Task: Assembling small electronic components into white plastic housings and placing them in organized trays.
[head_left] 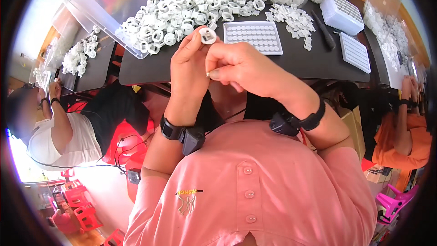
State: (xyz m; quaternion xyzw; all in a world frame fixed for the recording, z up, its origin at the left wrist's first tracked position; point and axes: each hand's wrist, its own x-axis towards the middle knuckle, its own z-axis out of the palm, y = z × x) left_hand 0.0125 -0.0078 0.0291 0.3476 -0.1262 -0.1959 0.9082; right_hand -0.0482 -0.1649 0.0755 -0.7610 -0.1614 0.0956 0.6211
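Upright above the table's front edge, my left hand [187, 70] grips a round white plastic part [208, 36] between thumb and fingers. A square, darker recess shows in the part's face. My right hand [243, 68] is just beside it, thumb and forefinger pinched on a small white piece [208, 74], too small to make out well. Beyond my hands lies a large heap of similar round white parts [175, 11], partly inside a clear plastic bin [102, 18]. A white tray [253, 23] with rows of round pockets sits right behind my right hand.
Small flat white pieces [293, 22] lie scattered right of the tray, near a black screwdriver-like tool [324, 31]. At the right stand a stack of white trays [342, 12] and a single tray [355, 52]. People work at tables on both sides [68, 132].
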